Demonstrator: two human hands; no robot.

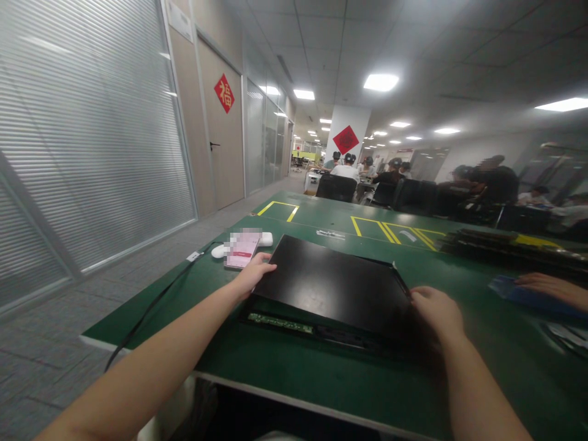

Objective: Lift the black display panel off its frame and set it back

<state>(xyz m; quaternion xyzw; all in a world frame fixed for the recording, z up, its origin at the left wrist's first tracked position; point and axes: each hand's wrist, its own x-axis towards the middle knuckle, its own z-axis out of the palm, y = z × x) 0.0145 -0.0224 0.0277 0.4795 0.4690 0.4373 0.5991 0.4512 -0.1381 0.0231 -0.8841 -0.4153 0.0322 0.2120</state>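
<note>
With left hand [255,272] and right hand [436,309], grips black panel [316,278] by opposite edges. Leaves green tabletop [316,370] showing nearside, phone [245,250] left of panel.

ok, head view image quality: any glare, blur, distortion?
Head view, middle: pale glare on the black panel; ceiling light blown out white. Head view, right: hazy, background person in black indistinct. Head view, left: door leans, likely wide-angle distortion; phone partly pixelated.
</note>
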